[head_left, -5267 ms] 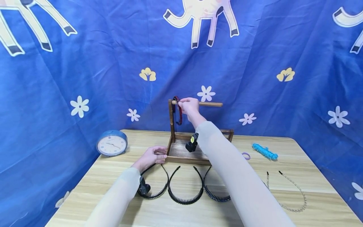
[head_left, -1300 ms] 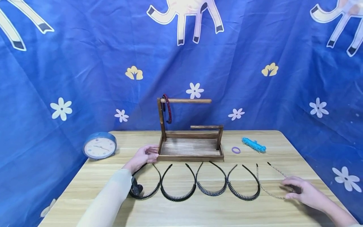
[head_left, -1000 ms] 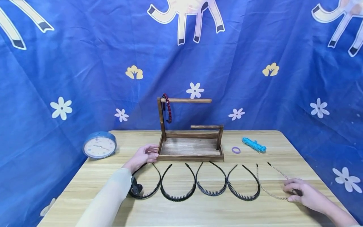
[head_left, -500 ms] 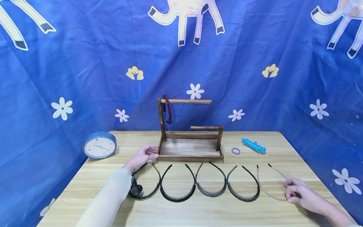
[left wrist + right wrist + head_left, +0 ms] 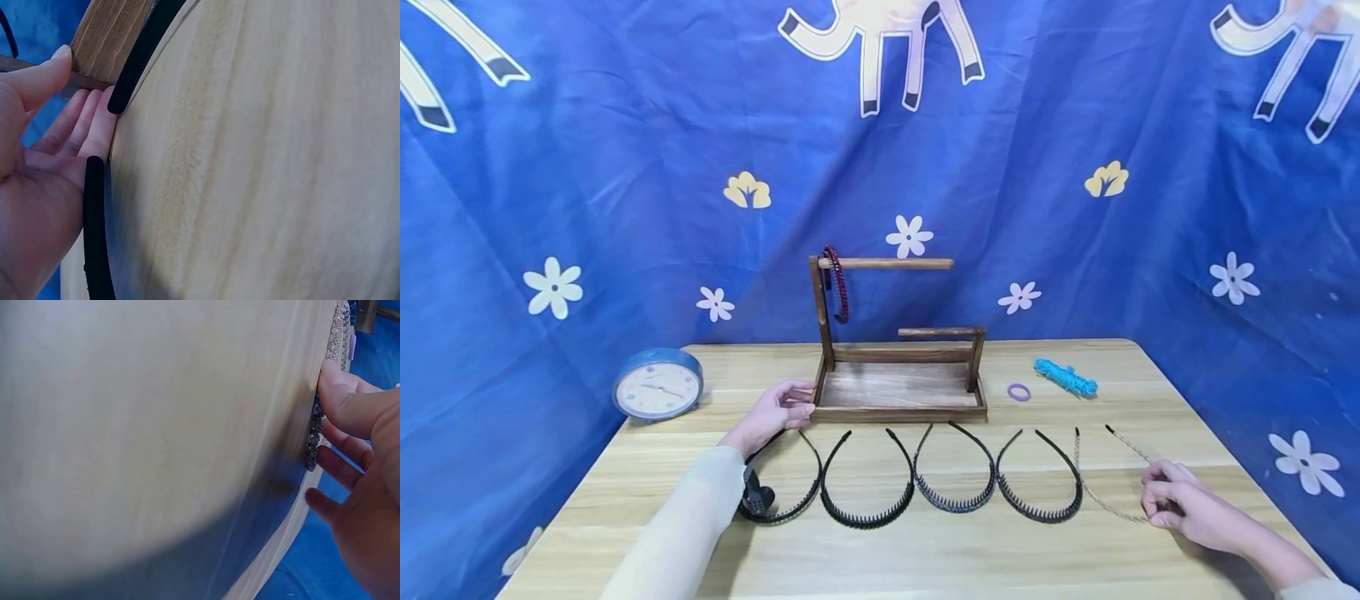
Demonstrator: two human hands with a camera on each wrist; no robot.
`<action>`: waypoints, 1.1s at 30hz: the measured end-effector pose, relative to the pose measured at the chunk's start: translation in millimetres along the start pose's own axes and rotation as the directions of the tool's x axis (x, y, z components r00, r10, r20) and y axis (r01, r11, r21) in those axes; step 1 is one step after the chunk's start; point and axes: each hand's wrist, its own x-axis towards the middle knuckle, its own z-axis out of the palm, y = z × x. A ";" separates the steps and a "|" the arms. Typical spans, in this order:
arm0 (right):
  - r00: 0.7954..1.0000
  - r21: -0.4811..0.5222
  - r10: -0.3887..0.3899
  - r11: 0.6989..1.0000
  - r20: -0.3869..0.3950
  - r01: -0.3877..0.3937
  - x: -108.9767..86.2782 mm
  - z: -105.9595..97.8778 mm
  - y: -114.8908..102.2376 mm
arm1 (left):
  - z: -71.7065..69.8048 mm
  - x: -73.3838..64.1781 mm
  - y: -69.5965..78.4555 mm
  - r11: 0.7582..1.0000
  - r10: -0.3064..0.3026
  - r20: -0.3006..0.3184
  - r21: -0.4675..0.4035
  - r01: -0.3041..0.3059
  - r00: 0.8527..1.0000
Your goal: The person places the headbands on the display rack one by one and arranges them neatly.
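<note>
My left hand (image 5: 769,419) holds the front left corner of a brown wooden stand (image 5: 895,414); in the left wrist view the thumb lies on one side of the wood and the fingers on another. A dark red toothed headband (image 5: 840,287) hangs at the left end of the stand's upper bar. At the table's right, my right hand (image 5: 1191,508) pinches the curved part of a thin, light beaded headband (image 5: 1106,505). The right wrist view shows the thumb and fingers on either side of this beaded band (image 5: 337,331), which still lies at the table surface.
Several dark headbands lie in a row before the stand, among them a black toothed one (image 5: 867,523); the leftmost headband (image 5: 819,477) is partly under my left wrist. A blue clock (image 5: 658,387) stands left, with a purple ring (image 5: 1018,392) and blue cord bundle (image 5: 1065,377) behind right.
Since the oldest frame, my right hand has left the red headband on the upper bar and moved down right to the beaded headband, its fingers lately closing there. The left hand stays at the corner.
</note>
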 end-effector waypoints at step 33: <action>0.981 0.385 0.192 0.904 0.016 -0.184 19.5 -23.9 -16.6 | -1.6 0.5 -1.6 1.000 0.008 -0.008 0.015 -0.008 1.000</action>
